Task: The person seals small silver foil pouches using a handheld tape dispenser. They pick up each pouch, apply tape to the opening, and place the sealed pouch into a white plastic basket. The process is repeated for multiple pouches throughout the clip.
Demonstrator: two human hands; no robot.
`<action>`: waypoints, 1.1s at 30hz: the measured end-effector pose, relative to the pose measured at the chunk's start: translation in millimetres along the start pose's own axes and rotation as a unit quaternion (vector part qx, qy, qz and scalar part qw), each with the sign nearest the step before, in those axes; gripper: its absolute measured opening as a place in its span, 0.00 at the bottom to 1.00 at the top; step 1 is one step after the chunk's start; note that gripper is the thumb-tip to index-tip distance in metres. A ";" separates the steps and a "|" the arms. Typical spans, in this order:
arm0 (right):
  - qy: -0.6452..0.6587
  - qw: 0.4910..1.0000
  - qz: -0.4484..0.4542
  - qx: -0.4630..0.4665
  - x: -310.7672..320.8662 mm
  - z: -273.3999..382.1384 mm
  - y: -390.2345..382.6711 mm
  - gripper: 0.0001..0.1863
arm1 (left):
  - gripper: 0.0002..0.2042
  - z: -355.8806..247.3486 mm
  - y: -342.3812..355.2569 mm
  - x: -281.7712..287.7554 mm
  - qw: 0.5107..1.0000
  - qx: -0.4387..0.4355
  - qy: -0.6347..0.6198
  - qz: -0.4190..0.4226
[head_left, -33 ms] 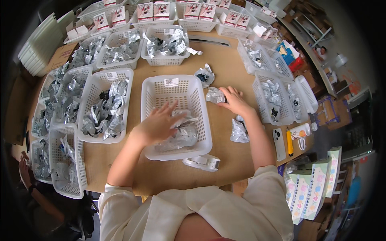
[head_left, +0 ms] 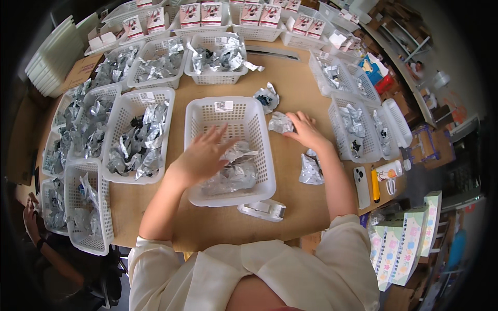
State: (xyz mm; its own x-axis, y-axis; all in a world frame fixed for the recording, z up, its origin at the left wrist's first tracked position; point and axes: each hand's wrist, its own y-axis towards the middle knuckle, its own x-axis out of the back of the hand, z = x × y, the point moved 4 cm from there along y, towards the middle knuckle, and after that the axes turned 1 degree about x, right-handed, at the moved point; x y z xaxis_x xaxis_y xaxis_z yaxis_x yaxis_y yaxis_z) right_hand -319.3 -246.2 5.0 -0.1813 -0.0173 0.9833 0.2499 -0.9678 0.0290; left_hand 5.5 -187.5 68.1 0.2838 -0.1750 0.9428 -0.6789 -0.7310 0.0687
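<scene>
A white perforated basket (head_left: 266,155) stands in front of me with several crumpled silver foil packets (head_left: 233,176) in its near part. My left hand (head_left: 206,152) is over this basket, its fingers spread and nothing in them. To the basket's right, my right hand (head_left: 306,129) has thumb and forefinger around the right end of a crumpled foil packet (head_left: 280,122) on the table. Farther back lies a torn-looking packet (head_left: 266,97) with something dark in it. Another foil packet (head_left: 310,170) lies beside my right forearm.
Baskets of foil packets stand to the left (head_left: 137,135), behind (head_left: 216,57) and to the right (head_left: 353,129). Red-and-white boxes (head_left: 211,14) line the back. A white stapler-like device (head_left: 262,210), phone (head_left: 361,186) and yellow cutter (head_left: 375,185) lie near. Another person's hand (head_left: 31,220) shows far left.
The whole view has shifted slightly. My left hand has moved a little over the basket with fingers still spread; my right hand stays at the same foil packet.
</scene>
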 end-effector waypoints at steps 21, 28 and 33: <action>-0.123 0.992 0.027 0.003 3.8 14.0 -14.4 0.33 | 0.17 -0.8 -2.4 6.2 0.999 -0.026 0.018 -0.044; -0.037 0.984 -0.176 0.016 66.5 32.7 -13.3 0.27 | 0.19 14.5 -20.6 64.0 0.975 0.069 0.052 -0.204; -0.001 0.976 -0.104 0.190 94.3 162.1 12.9 0.27 | 0.17 5.8 -13.8 67.1 0.953 0.081 0.031 -0.290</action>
State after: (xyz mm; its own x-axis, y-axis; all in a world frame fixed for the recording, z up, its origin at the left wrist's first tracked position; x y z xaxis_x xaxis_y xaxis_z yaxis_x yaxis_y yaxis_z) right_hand -179.0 -219.6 127.2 -0.2633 0.1707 0.9495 0.5427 -0.7875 0.2921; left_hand 37.8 -193.0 128.5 0.5357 0.3259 0.7789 -0.3045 -0.7858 0.5383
